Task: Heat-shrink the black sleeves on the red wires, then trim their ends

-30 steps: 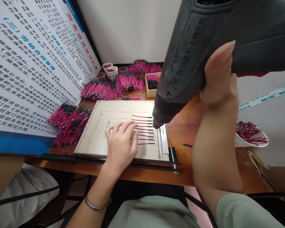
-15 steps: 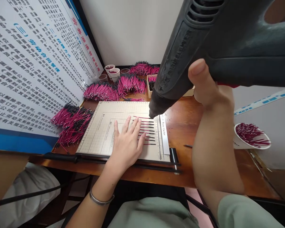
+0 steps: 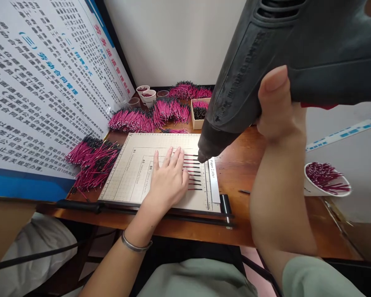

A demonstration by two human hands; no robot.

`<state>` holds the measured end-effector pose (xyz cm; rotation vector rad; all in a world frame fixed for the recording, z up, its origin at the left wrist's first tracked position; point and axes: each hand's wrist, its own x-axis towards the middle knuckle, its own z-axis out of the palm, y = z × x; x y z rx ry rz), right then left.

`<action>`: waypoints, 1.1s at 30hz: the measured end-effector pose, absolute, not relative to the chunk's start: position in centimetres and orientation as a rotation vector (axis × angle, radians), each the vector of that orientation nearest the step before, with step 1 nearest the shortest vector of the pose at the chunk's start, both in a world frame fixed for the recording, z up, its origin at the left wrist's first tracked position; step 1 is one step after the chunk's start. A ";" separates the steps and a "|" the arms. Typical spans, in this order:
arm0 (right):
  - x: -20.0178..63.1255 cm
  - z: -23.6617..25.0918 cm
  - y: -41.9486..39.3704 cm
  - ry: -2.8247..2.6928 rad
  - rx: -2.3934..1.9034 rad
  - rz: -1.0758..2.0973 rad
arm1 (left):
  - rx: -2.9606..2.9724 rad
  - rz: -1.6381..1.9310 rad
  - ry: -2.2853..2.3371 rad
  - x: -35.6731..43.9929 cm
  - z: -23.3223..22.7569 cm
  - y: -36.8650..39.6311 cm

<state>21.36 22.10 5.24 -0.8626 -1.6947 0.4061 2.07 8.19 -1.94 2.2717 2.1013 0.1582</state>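
My right hand [image 3: 281, 107] grips a large dark heat gun [image 3: 284, 62] close to the camera, its nozzle pointing down at the far end of a row of pink wires [image 3: 193, 173] with black tips. The wires lie side by side on a beige paper cutter board [image 3: 132, 173]. My left hand [image 3: 168, 179] lies flat on the board with fingers spread, pressing on the wires' left ends. A metal bangle sits on my left wrist.
Heaps of pink wires [image 3: 92, 159] lie left of the board and more pink wires [image 3: 148, 115] behind it. A small box [image 3: 198, 112], paper cups [image 3: 146, 94] and a white bowl of wires [image 3: 326, 179] stand on the wooden table [image 3: 238, 173]. A printed poster [image 3: 40, 86] leans at left.
My left hand flattened and slid right over the wires. The heat gun's nozzle moved along the wire tips, away and then slightly back, staying just above them.
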 end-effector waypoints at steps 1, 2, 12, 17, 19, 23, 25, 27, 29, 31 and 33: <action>21.4 5.3 22.0 -1.698 -0.891 0.380 | 2.262 0.146 2.099 2.1 -1.9 8.4; 21.4 5.3 22.0 -1.691 -0.925 0.352 | 2.251 0.129 2.096 2.1 -1.9 8.5; 20.5 6.1 21.3 -1.695 -0.880 0.351 | 2.211 0.086 2.079 2.0 -2.1 8.3; 20.5 6.7 20.6 -1.743 -0.897 0.418 | 2.204 0.070 2.083 2.0 -2.2 8.2; 20.7 6.4 20.9 -1.727 -0.799 0.421 | 2.208 0.067 2.085 2.0 -1.8 8.3; 21.1 5.4 22.0 -1.625 -0.693 0.435 | 2.238 0.066 2.109 1.8 -0.7 8.6; 21.0 5.2 22.2 -1.610 -0.676 0.470 | 2.239 0.029 2.110 1.8 -0.4 8.9; 20.8 5.3 22.0 -1.620 -0.663 0.504 | 2.232 -0.032 2.091 1.8 -0.4 9.1; 20.5 5.6 21.6 -1.634 -0.655 0.499 | 2.217 -0.097 2.064 1.8 -0.7 9.1; 20.4 5.9 21.3 -1.642 -0.674 0.452 | 2.201 -0.143 2.047 1.8 -0.9 9.0; 20.5 6.0 21.2 -1.649 -0.699 0.455 | 2.192 -0.156 2.051 1.9 -1.1 8.9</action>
